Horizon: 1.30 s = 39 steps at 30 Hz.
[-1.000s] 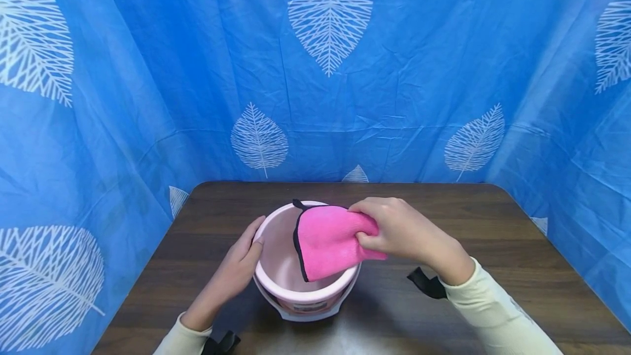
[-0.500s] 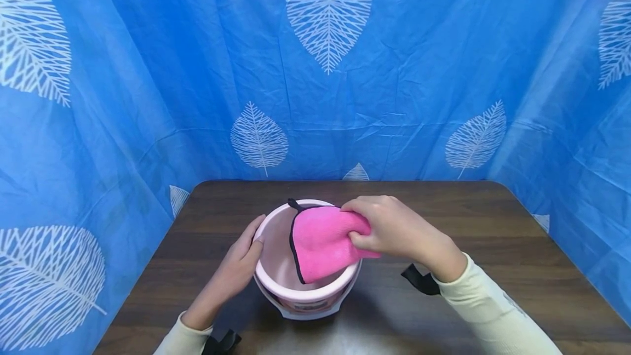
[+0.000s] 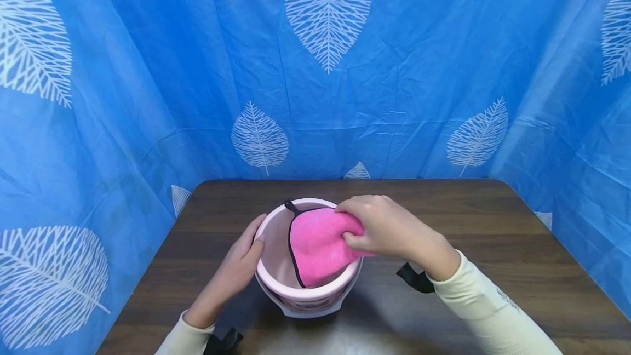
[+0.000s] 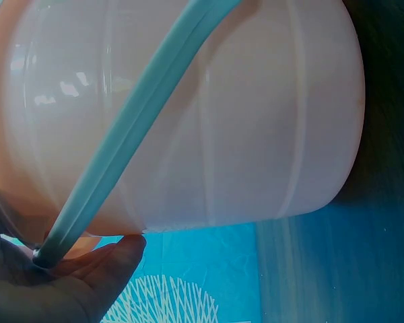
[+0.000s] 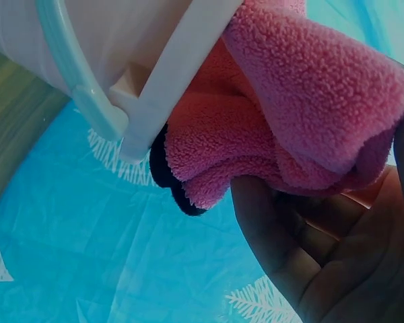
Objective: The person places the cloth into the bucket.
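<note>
A pale pink bucket (image 3: 276, 262) stands upright on the table, its light handle (image 4: 131, 128) slanting down along the near side. My left hand (image 3: 240, 262) grips the bucket's left rim, thumb on the inner side and fingers outside. From the right, my right hand (image 3: 389, 229) pinches a bright pink fleecy cloth (image 3: 315, 245) with black edging and a black loop. The cloth hangs over the right part of the bucket's mouth, its lower corner inside the rim. In the right wrist view the cloth (image 5: 323, 94) is bunched between thumb and fingers. The bucket's bottom is partly hidden by it.
The dark wooden table (image 3: 443, 311) has rounded far corners. Blue curtains (image 3: 394, 81) with white leaf prints surround it at the back and both sides. Black straps (image 3: 416, 278) hang from the wrists.
My right hand has moved a little left, carrying the cloth further over and slightly down into the bucket. The left hand keeps its grip on the rim.
</note>
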Tool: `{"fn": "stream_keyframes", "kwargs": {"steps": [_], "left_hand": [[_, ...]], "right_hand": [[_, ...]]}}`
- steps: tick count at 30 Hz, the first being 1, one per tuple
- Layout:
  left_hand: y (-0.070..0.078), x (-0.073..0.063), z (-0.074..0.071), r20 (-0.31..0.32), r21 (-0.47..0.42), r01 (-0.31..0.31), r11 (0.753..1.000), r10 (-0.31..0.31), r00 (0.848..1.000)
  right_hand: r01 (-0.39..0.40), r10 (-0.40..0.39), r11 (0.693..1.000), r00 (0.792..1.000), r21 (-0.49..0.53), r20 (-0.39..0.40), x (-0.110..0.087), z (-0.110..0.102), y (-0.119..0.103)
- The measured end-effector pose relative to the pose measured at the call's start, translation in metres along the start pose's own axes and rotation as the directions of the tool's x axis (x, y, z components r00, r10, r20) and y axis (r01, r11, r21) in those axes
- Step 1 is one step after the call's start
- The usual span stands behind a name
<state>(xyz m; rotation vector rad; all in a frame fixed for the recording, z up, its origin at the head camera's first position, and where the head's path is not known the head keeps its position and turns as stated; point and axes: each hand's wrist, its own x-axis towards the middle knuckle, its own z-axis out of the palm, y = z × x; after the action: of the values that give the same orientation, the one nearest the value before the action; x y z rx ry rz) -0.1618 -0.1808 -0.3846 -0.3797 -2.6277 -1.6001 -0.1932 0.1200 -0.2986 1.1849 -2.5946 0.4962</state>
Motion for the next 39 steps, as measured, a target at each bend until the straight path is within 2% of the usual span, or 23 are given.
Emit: {"fn": "stream_keyframes", "kwargs": {"steps": [12, 20, 27, 39], "left_hand": [[0.003, -0.002, 0.001, 0.004, 0.002, 0.023, 1.0, -0.023, 1.0], [0.005, -0.003, 0.0, 0.008, -0.016, 0.021, 1.0, -0.02, 1.0], [0.005, -0.004, 0.0, 0.009, -0.013, 0.031, 0.999, -0.031, 0.999], [0.005, -0.005, -0.001, 0.005, 0.001, 0.014, 1.0, -0.014, 1.0]], "right_hand": [[-0.021, 0.021, 1.0, 0.999, 0.003, 0.031, 0.004, 0.001, -0.007], [-0.028, 0.031, 0.999, 0.998, -0.041, 0.054, 0.01, 0.004, -0.013], [-0.031, 0.036, 0.998, 0.994, -0.051, 0.1, 0.017, 0.008, -0.019], [-0.013, 0.022, 0.998, 0.988, -0.062, 0.152, 0.024, 0.019, -0.025]]}}
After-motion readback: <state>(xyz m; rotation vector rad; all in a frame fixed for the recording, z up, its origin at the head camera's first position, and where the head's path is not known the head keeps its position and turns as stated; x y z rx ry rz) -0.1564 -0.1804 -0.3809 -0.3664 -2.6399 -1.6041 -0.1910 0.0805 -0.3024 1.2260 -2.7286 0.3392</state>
